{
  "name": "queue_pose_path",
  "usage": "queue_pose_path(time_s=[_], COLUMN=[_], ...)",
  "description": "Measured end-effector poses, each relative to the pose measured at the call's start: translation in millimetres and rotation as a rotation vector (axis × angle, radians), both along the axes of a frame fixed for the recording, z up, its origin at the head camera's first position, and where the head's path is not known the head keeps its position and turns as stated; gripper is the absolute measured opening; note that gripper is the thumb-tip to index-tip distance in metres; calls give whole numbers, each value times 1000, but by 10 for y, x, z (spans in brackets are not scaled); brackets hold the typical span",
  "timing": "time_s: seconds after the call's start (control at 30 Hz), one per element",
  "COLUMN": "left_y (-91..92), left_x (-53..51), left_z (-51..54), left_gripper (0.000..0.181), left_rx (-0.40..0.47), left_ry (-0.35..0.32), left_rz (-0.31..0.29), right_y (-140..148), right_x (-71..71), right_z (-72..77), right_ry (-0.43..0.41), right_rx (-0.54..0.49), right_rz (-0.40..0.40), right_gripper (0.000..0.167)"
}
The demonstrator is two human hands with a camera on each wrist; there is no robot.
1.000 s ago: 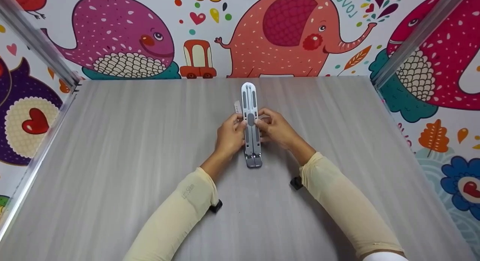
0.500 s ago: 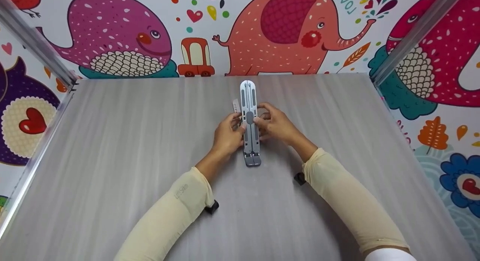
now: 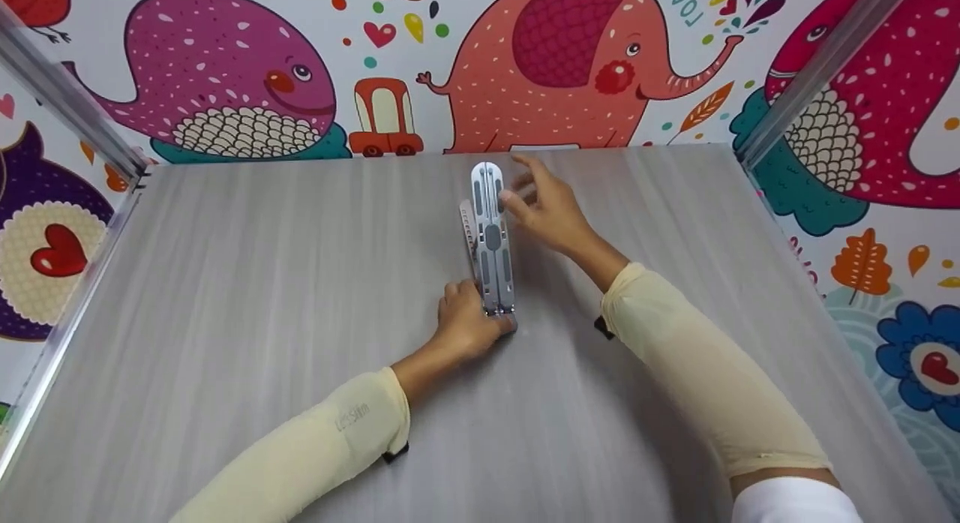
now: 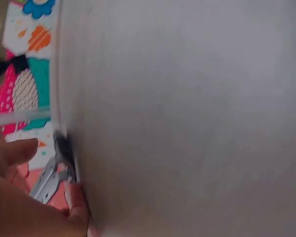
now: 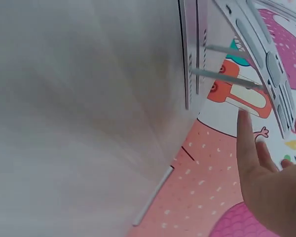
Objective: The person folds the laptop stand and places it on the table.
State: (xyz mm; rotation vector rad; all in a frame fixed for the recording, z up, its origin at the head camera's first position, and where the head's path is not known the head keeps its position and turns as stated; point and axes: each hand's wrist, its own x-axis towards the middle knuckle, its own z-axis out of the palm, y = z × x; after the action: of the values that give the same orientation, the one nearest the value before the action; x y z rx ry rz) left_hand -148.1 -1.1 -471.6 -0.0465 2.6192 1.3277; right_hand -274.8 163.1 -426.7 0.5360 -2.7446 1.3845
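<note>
A silver folding laptop stand (image 3: 491, 245) with grey pads stands mid-table in the head view, its two long arms side by side. In the right wrist view its padded top arms (image 5: 266, 61) tilt up from the slotted base rails (image 5: 190, 59), joined by thin struts. At the stand's near end is my left hand (image 3: 469, 328), fingers curled at the left side and thumb across the hinged feet; its exact contact is partly hidden. My right hand (image 3: 551, 211) is beside the far end, fingers spread and holding nothing; whether the thumb touches the edge is unclear.
The stand is on a grey wood-grain table (image 3: 262, 283). Behind it rises a wall with printed cartoon animals (image 3: 570, 80). Metal posts (image 3: 825, 80) stand at the back corners.
My left hand has slid from the stand's middle to its near end. The right hand has let go of the middle and moved toward the far end. The stand has kept its form.
</note>
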Motion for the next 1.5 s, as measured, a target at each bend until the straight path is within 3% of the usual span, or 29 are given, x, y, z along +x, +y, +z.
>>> queue_pose_path(time_s=[0.17, 0.43, 0.57, 0.73, 0.87, 1.03, 1.2, 1.5], left_y=[105, 219, 251, 259, 241, 210, 173, 115], left_x=[125, 147, 136, 153, 172, 162, 126, 98], left_z=[-28, -56, -87, -76, -56, -37, -41, -59], left_gripper=[90, 84, 83, 87, 90, 89, 85, 99], left_rx=[-42, -282, -303, -292, -282, -291, -356, -441], left_ry=[69, 26, 33, 12, -15, -30, 28, 79], left_rz=[42, 58, 72, 44, 25, -17, -62, -130], right_y=[-89, -227, -262, -283, -295, -270, -247, -387], right_x=[-115, -211, -236, -277, -307, -344, -380, -353], right_z=[197, 376, 391, 381, 365, 355, 367, 414], right_ry=[200, 248, 275, 315, 326, 274, 200, 180], right_rx=[132, 239, 279, 311, 296, 268, 257, 308], right_rz=[-13, 59, 101, 151, 141, 73, 4, 4], right_gripper=[58, 48, 42, 35, 31, 32, 30, 29])
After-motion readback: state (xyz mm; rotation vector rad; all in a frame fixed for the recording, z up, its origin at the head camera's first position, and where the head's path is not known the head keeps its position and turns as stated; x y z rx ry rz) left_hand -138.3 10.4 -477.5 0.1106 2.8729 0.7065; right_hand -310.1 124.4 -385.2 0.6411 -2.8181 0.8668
